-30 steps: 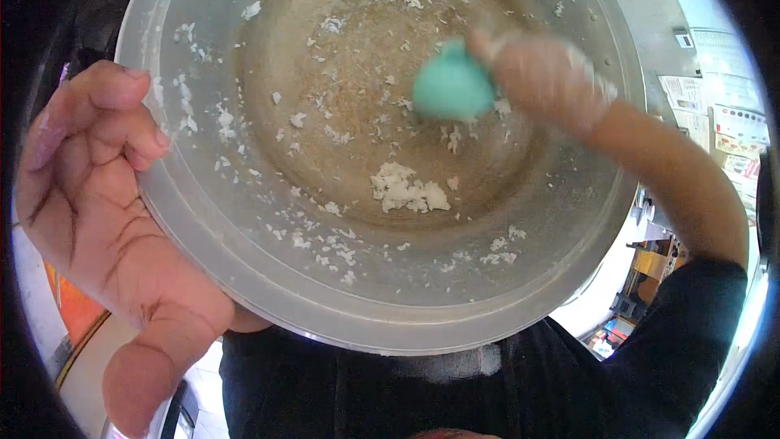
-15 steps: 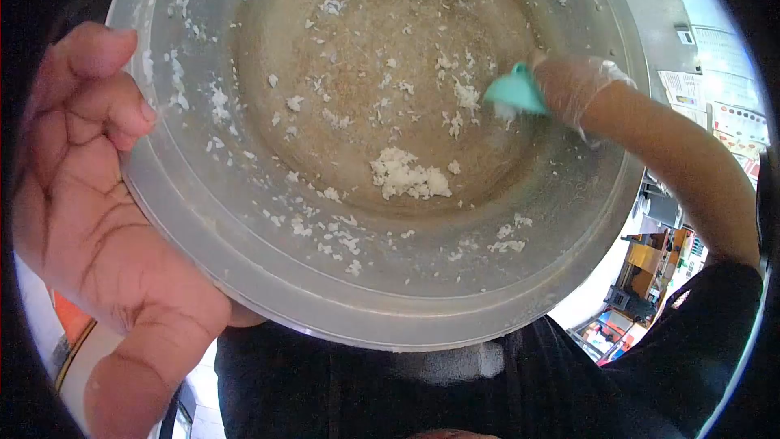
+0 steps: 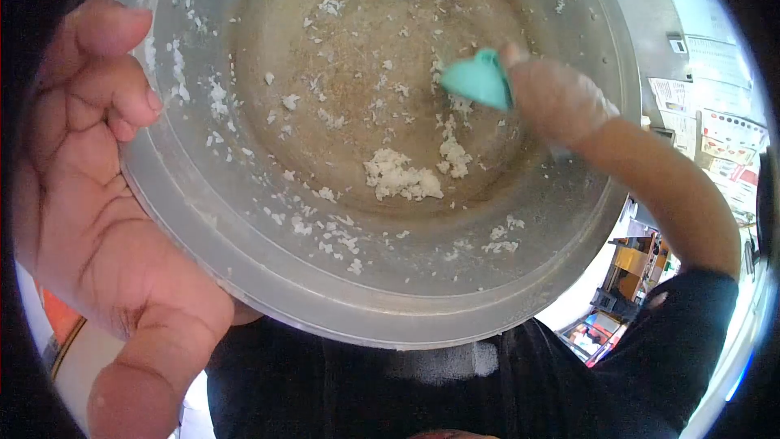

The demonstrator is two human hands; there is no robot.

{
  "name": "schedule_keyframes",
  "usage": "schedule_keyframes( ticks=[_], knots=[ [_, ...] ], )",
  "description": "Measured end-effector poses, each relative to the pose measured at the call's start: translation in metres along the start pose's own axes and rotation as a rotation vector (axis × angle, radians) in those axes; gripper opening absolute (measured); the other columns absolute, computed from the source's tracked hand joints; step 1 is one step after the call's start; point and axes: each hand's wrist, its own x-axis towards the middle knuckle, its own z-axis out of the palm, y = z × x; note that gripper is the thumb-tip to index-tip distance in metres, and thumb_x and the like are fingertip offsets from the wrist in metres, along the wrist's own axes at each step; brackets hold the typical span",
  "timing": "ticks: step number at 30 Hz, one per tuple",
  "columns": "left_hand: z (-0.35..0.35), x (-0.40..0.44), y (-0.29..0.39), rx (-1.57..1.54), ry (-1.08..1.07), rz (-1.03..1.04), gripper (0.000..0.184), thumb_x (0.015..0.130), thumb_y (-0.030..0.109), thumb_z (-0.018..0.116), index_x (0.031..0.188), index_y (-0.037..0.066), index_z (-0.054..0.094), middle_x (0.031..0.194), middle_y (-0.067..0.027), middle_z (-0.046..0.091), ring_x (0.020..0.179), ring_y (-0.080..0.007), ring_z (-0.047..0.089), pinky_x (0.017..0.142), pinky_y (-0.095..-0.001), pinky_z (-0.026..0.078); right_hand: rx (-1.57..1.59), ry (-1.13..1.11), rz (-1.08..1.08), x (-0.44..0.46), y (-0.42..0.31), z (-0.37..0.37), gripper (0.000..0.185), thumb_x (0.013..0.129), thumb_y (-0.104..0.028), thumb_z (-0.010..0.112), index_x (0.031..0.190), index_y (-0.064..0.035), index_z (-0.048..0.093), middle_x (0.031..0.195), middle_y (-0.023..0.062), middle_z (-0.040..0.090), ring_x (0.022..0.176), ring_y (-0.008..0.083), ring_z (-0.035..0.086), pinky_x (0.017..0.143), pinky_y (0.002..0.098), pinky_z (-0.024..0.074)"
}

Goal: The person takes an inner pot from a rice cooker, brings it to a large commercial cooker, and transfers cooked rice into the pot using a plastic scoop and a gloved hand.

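A big grey metal basin point(image 3: 422, 321), tipped towards me, fills most of the view. White rice grains stick to its wall and stained bottom, with a larger clump of rice point(image 3: 401, 176) low on the bottom. At the basin's left rim is my left hand point(image 3: 114, 219), palm towards me; its fingers curl in to the rim and the rim overlaps its palm. My right hand point(image 3: 561, 102), in a thin clear glove and blurred by motion, reaches inside and grips a turquoise rounded plastic scoop point(image 3: 478, 80) against the basin's bottom. Rice lies just below the scoop.
Printed sheets point(image 3: 723, 126) are on the surface at the right. Further down that side, wooden shelving point(image 3: 634, 264) holds assorted items. My dark shirt point(image 3: 325, 382), with a whitish patch, is right below the basin.
My right hand has moved the scoop leftwards and slightly up across the basin's bottom. Rice has gathered beside the larger clump. The basin has shifted slightly left; my left hand still holds its rim.
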Motion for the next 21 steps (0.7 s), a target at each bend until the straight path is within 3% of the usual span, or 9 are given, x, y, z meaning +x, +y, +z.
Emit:
schedule_keyframes(
  ticks=[2, 7, 9, 11, 14, 17, 19, 21],
  knots=[
    [0.002, 0.001, 0.004, 0.103, 0.076, -0.069, 0.135, 0.059, 0.097, 0.042, 0.118, -0.024, 0.036, 0.117, -0.0272, 0.048, 0.102, -0.0277, 0.054, 0.088, -0.0332, 0.047, 0.115, -0.133, -0.004, -0.014, -0.022, 0.006, 0.03, 0.095, -0.016, 0.051, 0.117, 0.0034, 0.047, 0.086, 0.023, 0.069, 0.078, 0.0364, 0.071, 0.067, 0.0427, 0.0578],
    [-0.001, 0.002, 0.004, 0.131, 0.062, -0.062, 0.134, 0.06, 0.097, 0.041, 0.119, -0.024, 0.037, 0.116, -0.029, 0.049, 0.099, -0.0275, 0.054, 0.087, -0.0334, 0.047, 0.501, -0.425, -0.274, 0.002, -0.074, 0.036, 0.045, 0.097, -0.031, 0.043, 0.131, -0.002, 0.043, 0.112, 0.0185, 0.061, 0.102, 0.0294, 0.062, 0.085, 0.0379, 0.0506],
    [-0.005, 0.003, 0.004, 0.16, 0.064, -0.057, 0.134, 0.061, 0.097, 0.04, 0.119, -0.023, 0.037, 0.115, -0.0297, 0.05, 0.097, -0.0275, 0.055, 0.086, -0.0335, 0.047, 0.854, -0.59, -0.431, 0.03, -0.101, 0.069, 0.051, 0.098, -0.037, 0.04, 0.137, -0.0041, 0.041, 0.122, 0.0166, 0.058, 0.111, 0.0267, 0.058, 0.092, 0.036, 0.0477],
    [-0.012, 0.006, 0.005, 0.193, 0.069, -0.047, 0.133, 0.061, 0.097, 0.04, 0.119, -0.023, 0.037, 0.114, -0.0304, 0.05, 0.096, -0.0274, 0.055, 0.085, -0.0336, 0.047, 1.418, -0.914, -0.561, 0.081, -0.14, 0.145, 0.057, 0.099, -0.044, 0.037, 0.142, -0.0063, 0.04, 0.132, 0.0148, 0.055, 0.121, 0.0239, 0.054, 0.099, 0.034, 0.0448],
    [-0.008, 0.003, 0.005, 0.247, 0.074, -0.025, 0.133, 0.062, 0.097, 0.039, 0.119, -0.023, 0.038, 0.113, -0.0315, 0.051, 0.094, -0.0273, 0.055, 0.084, -0.0337, 0.048, 0.9, -0.365, -0.397, 0.057, -0.152, 0.051, 0.046, 0.095, -0.037, 0.046, 0.129, -0.0072, 0.05, 0.119, 0.0185, 0.06, 0.109, 0.0279, 0.059, 0.092, 0.0369, 0.0479],
    [0.008, 0.007, -0.004, 0.014, 0.131, 0.123, 0.13, 0.064, 0.096, 0.038, 0.121, -0.021, 0.041, 0.11, -0.0343, 0.053, 0.086, -0.0261, 0.054, 0.081, -0.0342, 0.047, 0.795, -0.174, -0.345, 0.061, -0.152, 0.024, 0.035, 0.09, -0.031, 0.056, 0.117, -0.0081, 0.059, 0.105, 0.0222, 0.064, 0.098, 0.032, 0.064, 0.085, 0.0397, 0.051],
    [0.01, 0.007, -0.006, 0.055, 0.137, 0.137, 0.128, 0.065, 0.096, 0.037, 0.121, -0.018, 0.043, 0.11, -0.035, 0.053, 0.084, -0.0253, 0.053, 0.079, -0.0338, 0.047, 0.742, -0.098, -0.336, 0.06, -0.148, 0.008, 0.028, 0.087, -0.027, 0.063, 0.109, -0.0087, 0.066, 0.096, 0.0247, 0.067, 0.09, 0.0347, 0.067, 0.08, 0.0416, 0.053],
    [0.014, 0.009, -0.009, 0.092, 0.145, 0.157, 0.125, 0.066, 0.096, 0.036, 0.122, -0.016, 0.044, 0.11, -0.0357, 0.053, 0.082, -0.0245, 0.052, 0.078, -0.0335, 0.046, 0.674, -0.062, -0.389, 0.059, -0.142, -0.012, 0.028, 0.086, -0.024, 0.062, 0.107, -0.007, 0.067, 0.096, 0.0207, 0.069, 0.092, 0.033, 0.068, 0.08, 0.0423, 0.0535]
  ],
)
